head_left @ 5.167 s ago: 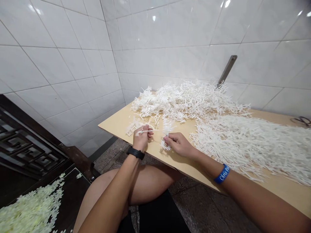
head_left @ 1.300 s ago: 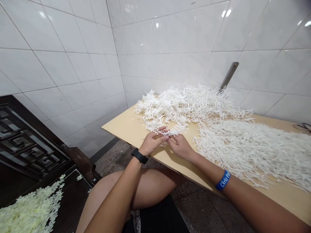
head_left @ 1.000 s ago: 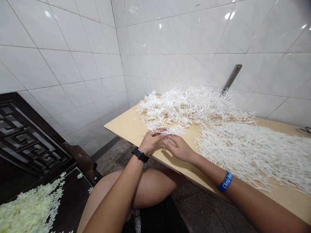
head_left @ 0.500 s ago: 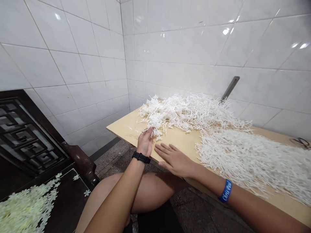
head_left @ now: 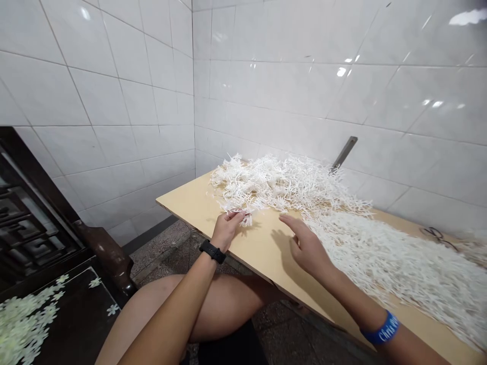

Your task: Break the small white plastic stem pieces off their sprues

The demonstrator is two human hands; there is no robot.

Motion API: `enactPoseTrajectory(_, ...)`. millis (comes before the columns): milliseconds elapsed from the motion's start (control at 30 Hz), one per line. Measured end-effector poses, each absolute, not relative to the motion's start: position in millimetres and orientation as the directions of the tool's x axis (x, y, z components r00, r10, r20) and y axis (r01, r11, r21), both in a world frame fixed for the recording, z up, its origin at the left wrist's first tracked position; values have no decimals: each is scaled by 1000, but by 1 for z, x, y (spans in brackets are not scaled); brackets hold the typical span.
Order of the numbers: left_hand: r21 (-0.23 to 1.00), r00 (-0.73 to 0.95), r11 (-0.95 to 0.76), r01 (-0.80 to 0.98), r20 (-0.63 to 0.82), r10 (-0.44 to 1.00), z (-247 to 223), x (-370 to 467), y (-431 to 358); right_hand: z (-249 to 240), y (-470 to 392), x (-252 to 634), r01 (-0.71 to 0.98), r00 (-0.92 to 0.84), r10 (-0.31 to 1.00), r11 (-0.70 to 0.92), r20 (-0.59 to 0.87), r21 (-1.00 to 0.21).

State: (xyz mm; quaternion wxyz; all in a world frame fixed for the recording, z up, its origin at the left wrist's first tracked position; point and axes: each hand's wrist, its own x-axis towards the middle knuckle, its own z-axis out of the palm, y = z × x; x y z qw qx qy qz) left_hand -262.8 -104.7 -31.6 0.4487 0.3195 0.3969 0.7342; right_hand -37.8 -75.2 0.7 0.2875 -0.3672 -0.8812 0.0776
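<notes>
My left hand (head_left: pixel 225 229), wearing a black watch, is closed with thumb and forefinger pinching a white branching plastic sprig (head_left: pixel 246 219). The sprig is held just above the table's front part. My right hand (head_left: pixel 310 248), with a blue wristband, hovers over the wooden table to the right of it. Its forefinger points out toward the sprig pile, its other fingers are partly curled, and I see nothing in it. A tangled pile of white sprigs (head_left: pixel 289 180) lies beyond both hands. Loose white stems (head_left: pixel 395 258) are spread flat to the right.
The pale wooden table (head_left: pixel 186 197) meets a white tiled wall (head_left: pixel 274 101). A grey metal bar (head_left: pixel 344 153) sticks up behind the pile. Dark cord (head_left: pixel 437 235) lies near the right back. At left stands a dark carved chair (head_left: pixel 102 253) with pale flower pieces (head_left: pixel 26 319) on it.
My right hand has lifted off the table edge and moved right and forward, its flat fingers now partly curled. My left hand has drawn the sprig slightly away from the pile. The view has shifted.
</notes>
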Motion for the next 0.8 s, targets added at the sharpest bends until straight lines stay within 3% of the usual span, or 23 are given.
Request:
enactPoseTrajectory(100,905,-350,-259,-337,135,927,-32,-264,-107,3,-79,-77,378,-537,810,480,235,-791)
enactPoseTrajectory(200,932,-313,-265,-246,183,932,-32,-264,-109,-9,-77,-106,119,-599,799,149,48,-982)
enactPoseTrajectory(267,940,-319,-272,-205,199,927,-32,-264,-109,-20,-74,-116,-4,-600,799,42,36,-999)
enactPoseTrajectory(367,949,-307,-270,-163,211,928,-32,-264,-109,-29,-72,-117,-81,-564,824,16,59,-997)
enactPoseTrajectory(600,976,71,-215,29,213,975,-24,-266,-109,-24,-74,-106,-34,-537,829,165,157,-986)
enactPoseTrajectory(800,979,59,-197,48,194,979,-24,-260,-111,-29,-69,-112,44,-662,739,205,125,-978)
